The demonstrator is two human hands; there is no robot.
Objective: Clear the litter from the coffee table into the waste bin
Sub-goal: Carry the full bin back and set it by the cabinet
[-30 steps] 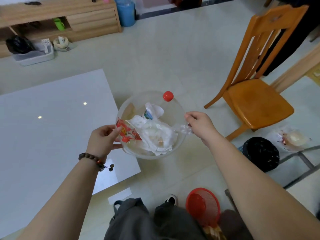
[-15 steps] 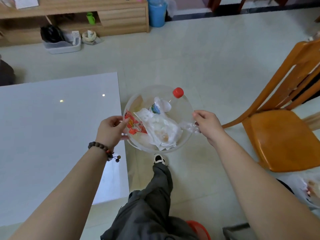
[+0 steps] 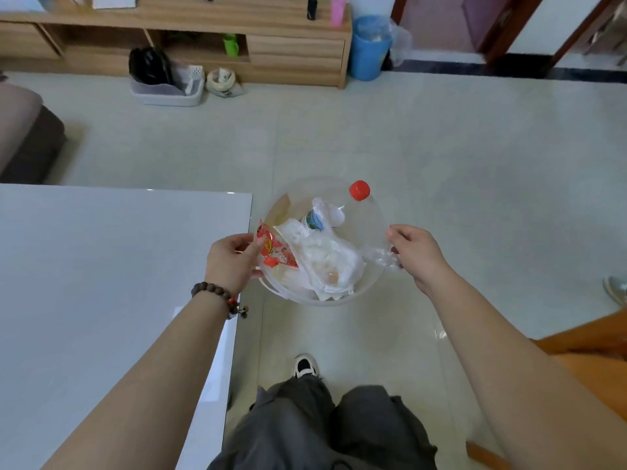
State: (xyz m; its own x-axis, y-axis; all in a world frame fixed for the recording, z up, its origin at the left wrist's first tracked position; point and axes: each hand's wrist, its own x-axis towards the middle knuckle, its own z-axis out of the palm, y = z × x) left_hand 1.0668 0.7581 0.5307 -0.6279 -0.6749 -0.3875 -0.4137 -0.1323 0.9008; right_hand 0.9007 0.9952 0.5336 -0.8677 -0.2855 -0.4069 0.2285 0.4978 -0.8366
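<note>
a: clear plastic bowl (image 3: pixel 368 228) is up off the table (image 3: pixel 101 283), held in the air over bare floor (image 3: pixel 441 147) just past the table's corner. left hand (image 3: pixel 232 262) is closed on the near-left rim, thumb pressing a red wrapper (image 3: pixel 274 251) against it. right hand (image 3: pixel 419 254) is pinched on the right rim with a scrap of crinkled film (image 3: pixel 380 257) caught under the fingers.

b: what changed in the last second?

a: the view swung. the orange chair was centre-right with a black-lined bin beside it; now only a sliver of chair (image 3: pixel 587 340) shows at the right edge and that bin is out of frame. the blue bin (image 3: pixel 369 49) by the wooden unit (image 3: pixel 203 39) came in straight ahead. grip on the bowl looks unchanged. one foot (image 3: pixel 305 366) is forward, so i'd say they're walking it over.

b: load?

a: white crumpled bag (image 3: pixel 325 262), a bottle (image 3: pixel 317 218) with a red cap (image 3: pixel 359 190) leaning on the far rim, the wrapper. table looks clear from here, so my read is it's on the carry leg; the dump isn't done.

b: obstacles?

a: path to the blue bin is open tile. a grey tray (image 3: pixel 166 91) and a small pouch (image 3: pixel 222 83) sit left of it, off the line. risks: the bottle neck overhangs the rim, the wrapper is half out, and the film could slip on a tilt.
</note>
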